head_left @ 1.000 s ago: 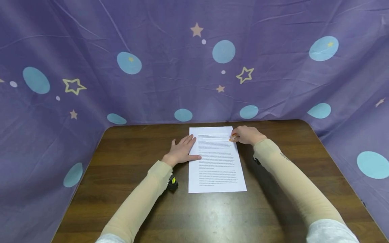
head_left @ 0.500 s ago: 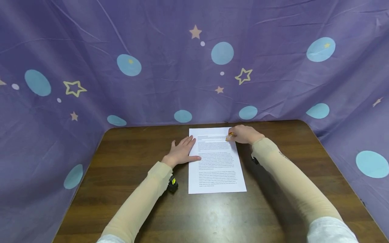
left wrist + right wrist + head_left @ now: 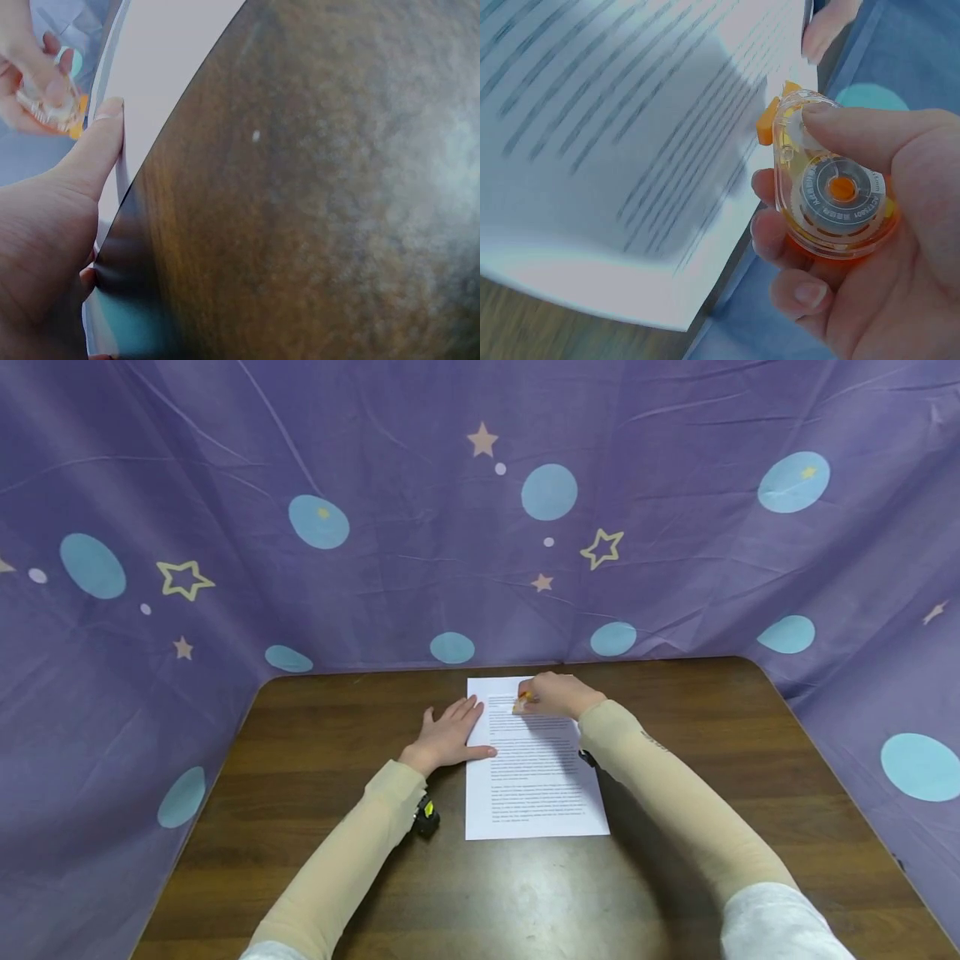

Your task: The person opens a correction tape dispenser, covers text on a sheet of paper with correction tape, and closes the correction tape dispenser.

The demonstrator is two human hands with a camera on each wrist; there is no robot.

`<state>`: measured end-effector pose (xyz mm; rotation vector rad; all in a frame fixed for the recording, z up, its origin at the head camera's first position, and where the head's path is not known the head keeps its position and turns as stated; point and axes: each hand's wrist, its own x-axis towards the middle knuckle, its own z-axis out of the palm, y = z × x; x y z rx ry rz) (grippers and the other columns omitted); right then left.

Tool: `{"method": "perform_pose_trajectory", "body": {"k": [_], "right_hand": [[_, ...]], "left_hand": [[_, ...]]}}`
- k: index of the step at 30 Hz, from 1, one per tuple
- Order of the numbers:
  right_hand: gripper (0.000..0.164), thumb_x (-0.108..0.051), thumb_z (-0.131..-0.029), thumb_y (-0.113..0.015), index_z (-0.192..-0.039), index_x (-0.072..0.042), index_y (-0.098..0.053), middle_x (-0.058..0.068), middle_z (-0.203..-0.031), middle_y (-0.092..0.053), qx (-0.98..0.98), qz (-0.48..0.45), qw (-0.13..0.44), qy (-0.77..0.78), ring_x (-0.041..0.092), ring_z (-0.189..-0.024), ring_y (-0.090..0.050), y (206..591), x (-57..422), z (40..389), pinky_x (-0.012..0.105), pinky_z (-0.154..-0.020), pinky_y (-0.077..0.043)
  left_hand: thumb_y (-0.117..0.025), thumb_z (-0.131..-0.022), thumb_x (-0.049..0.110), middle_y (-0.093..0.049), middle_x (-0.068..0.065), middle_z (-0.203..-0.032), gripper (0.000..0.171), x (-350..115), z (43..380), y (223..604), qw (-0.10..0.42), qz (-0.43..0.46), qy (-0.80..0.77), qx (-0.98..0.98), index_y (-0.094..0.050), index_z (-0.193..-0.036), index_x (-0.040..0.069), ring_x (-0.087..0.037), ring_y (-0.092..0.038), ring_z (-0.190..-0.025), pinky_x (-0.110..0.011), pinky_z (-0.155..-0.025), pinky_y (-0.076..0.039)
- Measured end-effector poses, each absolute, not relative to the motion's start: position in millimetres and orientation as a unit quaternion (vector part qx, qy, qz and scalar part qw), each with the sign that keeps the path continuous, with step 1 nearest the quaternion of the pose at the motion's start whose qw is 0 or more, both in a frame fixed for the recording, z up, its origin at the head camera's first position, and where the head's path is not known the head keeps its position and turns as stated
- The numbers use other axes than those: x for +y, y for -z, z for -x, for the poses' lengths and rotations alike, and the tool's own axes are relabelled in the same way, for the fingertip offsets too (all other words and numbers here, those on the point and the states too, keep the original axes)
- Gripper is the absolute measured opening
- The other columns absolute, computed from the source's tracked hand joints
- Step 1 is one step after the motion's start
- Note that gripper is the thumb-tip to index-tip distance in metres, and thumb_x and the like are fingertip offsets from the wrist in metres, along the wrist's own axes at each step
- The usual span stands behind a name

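Note:
A printed sheet of paper (image 3: 536,777) lies on the wooden table, its lines of text running across it. My left hand (image 3: 450,735) rests flat at the sheet's left edge, fingers spread and thumb on the paper. Over the upper part of the page, my right hand (image 3: 558,695) grips a correction tape dispenser (image 3: 840,187) with a transparent case and orange parts. The thumb lies on the case in the right wrist view, with the other fingers curled behind it. Its orange tip (image 3: 789,88) points toward the left hand, close over the upper text lines.
The brown table (image 3: 315,793) extends around the sheet on all sides. A purple curtain (image 3: 405,585) with stars and blue ovals hangs behind the table and along both sides. A small black wrist camera (image 3: 426,817) sits under the left wrist.
My right hand has moved left with the correction tape, from the sheet's right edge to the upper middle of the page. The left hand and the sheet have stayed in place.

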<state>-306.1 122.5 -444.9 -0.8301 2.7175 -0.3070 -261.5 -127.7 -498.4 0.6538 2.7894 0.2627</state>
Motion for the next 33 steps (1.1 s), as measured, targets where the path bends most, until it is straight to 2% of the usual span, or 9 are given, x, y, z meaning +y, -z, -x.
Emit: {"method": "perform_pose_trajectory", "body": {"k": [8, 26, 33], "right_hand": [[0.029, -0.028, -0.103, -0.069, -0.127, -0.011, -0.072, 0.006, -0.124, -0.074, 0.932, 0.329, 0.119, 0.094, 0.025, -0.115, -0.069, 451.0, 99.5, 307.3, 0.043, -0.099, -0.054], [0.025, -0.032, -0.103, -0.068, -0.119, -0.014, -0.072, 0.003, -0.113, -0.075, 0.932, 0.335, 0.116, 0.082, 0.022, -0.108, -0.07, 454.3, 79.4, 309.1, 0.044, -0.093, -0.056], [0.025, -0.028, -0.103, -0.069, -0.121, -0.012, -0.074, 0.003, -0.119, -0.075, 0.933, 0.33, 0.123, 0.073, 0.022, -0.111, -0.071, 449.7, 74.6, 308.3, 0.045, -0.096, -0.056]], "left_hand": [[-0.06, -0.096, 0.069, -0.013, -0.008, -0.175, 0.098, -127.9, 259.7, 496.3, 0.137, -0.225, -0.093, 0.96, -0.024, -0.167, 0.013, -0.027, -0.014, -0.16, -0.075, -0.118, -0.01], [-0.059, -0.095, 0.07, -0.014, -0.007, -0.175, 0.098, -129.9, 260.1, 497.0, 0.129, -0.232, -0.084, 0.961, -0.024, -0.167, 0.013, -0.027, -0.014, -0.16, -0.075, -0.118, -0.011], [-0.06, -0.095, 0.069, -0.014, -0.007, -0.175, 0.097, -129.6, 259.2, 495.2, 0.129, -0.23, -0.089, 0.961, -0.025, -0.167, 0.013, -0.027, -0.014, -0.161, -0.075, -0.118, -0.01]]}}
